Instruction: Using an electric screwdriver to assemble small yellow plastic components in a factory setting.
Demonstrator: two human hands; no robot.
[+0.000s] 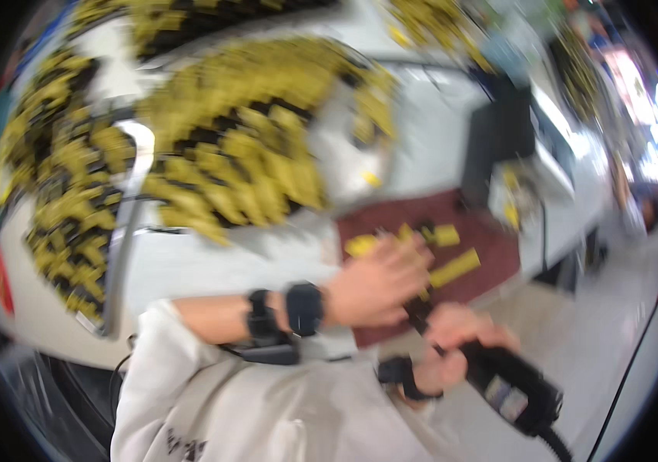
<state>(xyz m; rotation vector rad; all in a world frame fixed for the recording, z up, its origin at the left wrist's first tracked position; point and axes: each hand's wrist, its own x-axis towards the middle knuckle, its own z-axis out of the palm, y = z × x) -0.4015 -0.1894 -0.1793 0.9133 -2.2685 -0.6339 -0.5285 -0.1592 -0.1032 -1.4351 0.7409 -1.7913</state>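
Note:
My left hand [381, 283], wearing a black wristband and a watch-like device, lies over yellow pieces on a dark red mat [490, 269]. Its fingers look stretched out, though motion smears them. My right hand [452, 339] is closed around a black corded power tool [510, 385], whose narrow front end points toward the mat beside my left hand. The tool's exact kind cannot be made out. A yellow strip [456, 268] and a smaller yellow piece [444, 236] lie just beyond my left fingers. What is under the left palm is hidden.
Rows of yellow-and-black pieces [244, 85] cover much of the white table [190, 269]. A curved metal edge [138, 165] runs at left. Behind the mat stand a black box [498, 138] and a clear container [515, 196]. The tool's cord [554, 445] hangs at lower right.

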